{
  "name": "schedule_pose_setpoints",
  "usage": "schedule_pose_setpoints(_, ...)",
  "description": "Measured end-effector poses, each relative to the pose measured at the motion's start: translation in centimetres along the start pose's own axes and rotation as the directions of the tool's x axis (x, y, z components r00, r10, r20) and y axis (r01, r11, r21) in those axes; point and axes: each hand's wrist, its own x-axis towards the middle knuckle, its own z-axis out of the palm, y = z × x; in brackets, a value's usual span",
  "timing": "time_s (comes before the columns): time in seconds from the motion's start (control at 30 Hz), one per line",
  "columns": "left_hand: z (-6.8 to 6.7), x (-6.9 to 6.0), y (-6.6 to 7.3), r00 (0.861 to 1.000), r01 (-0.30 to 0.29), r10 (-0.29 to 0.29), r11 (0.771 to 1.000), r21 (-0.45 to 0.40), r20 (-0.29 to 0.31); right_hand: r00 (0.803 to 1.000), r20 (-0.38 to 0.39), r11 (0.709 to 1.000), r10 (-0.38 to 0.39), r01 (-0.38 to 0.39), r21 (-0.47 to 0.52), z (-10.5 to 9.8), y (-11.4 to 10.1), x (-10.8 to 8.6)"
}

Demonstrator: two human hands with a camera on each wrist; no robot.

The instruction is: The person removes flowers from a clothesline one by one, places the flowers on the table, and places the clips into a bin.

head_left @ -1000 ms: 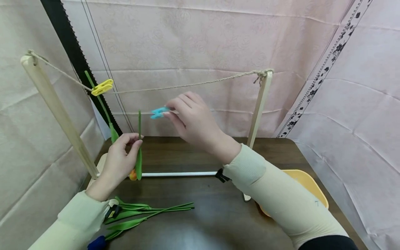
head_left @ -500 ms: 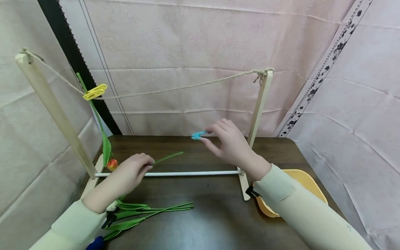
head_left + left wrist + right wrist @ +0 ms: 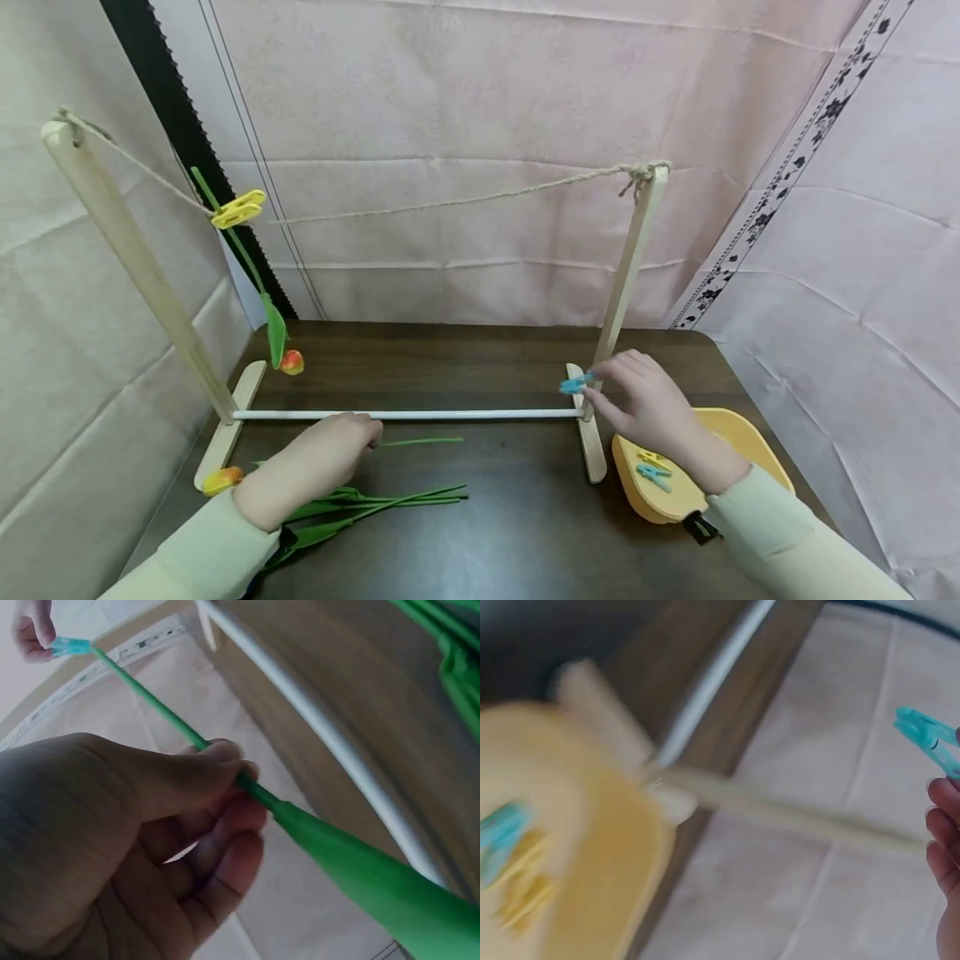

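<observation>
In the head view my left hand (image 3: 318, 467) pinches the green stem (image 3: 423, 441) of a tulip between thumb and fingers, low over the table. Its yellow-orange head (image 3: 222, 480) shows beyond my wrist. The left wrist view shows the tulip's leaf (image 3: 360, 877) just past my fingertips. My right hand (image 3: 652, 408) pinches a blue clothespin (image 3: 575, 383) near the right post, above the yellow basket (image 3: 750, 437). Another tulip (image 3: 276, 333) hangs head down from the rope (image 3: 450, 202), held by a yellow clothespin (image 3: 238, 208).
Two wooden posts (image 3: 142, 275) carry the rope, joined low by a white rod (image 3: 480, 414). Several green-stemmed flowers (image 3: 405, 502) lie on the dark table (image 3: 525, 533), partly under my left arm. Blue and yellow clothespins (image 3: 654, 475) lie in the basket. Cloth walls surround the table.
My left hand has lowered the tulip from below the rope, and its stem has turned from upright to nearly flat. My right hand has moved right and down with the blue clothespin, towards the basket.
</observation>
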Motion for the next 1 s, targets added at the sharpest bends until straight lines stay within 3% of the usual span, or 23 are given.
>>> schedule_pose_setpoints(0.13, 1.3, -0.2, 0.4, 0.995, 0.035, -0.035, 0.999, -0.007, 0.093, 0.994, 0.022, 0.994, 0.103, -0.102, -0.044, -0.8, 2.3, -3.9)
schedule_pose_setpoints(0.3, 3.0, -0.5, 0.7, 0.993, 0.018, -0.019, 1.000, 0.017, 0.120, 0.966, 0.064, 0.963, 0.251, -0.243, -0.118, -1.4, 4.5, -8.2)
schedule_pose_setpoints(0.47, 4.0, -0.7, 1.1, 0.991, -0.003, -0.003, 0.999, 0.040, 0.133, 0.901, 0.168, 0.914, 0.400, -0.377, -0.151, -1.6, 5.7, -11.4)
schedule_pose_setpoints(0.63, 5.0, -0.7, 1.3, 0.981, 0.030, -0.038, 0.999, 0.044, 0.189, 0.826, 0.259, 0.865, 0.501, -0.488, -0.118, -1.2, 6.5, -12.9)
schedule_pose_setpoints(0.87, 6.2, -1.0, 1.2, 0.981, 0.034, -0.042, 0.998, 0.046, 0.187, 0.750, 0.343, 0.813, 0.566, -0.577, -0.078, -0.5, 7.0, -13.7)
schedule_pose_setpoints(1.0, 6.5, -1.2, 1.2, 0.986, 0.013, -0.019, 0.999, 0.034, 0.167, 0.719, 0.385, 0.796, 0.579, -0.601, -0.076, -0.3, 7.0, -13.8)
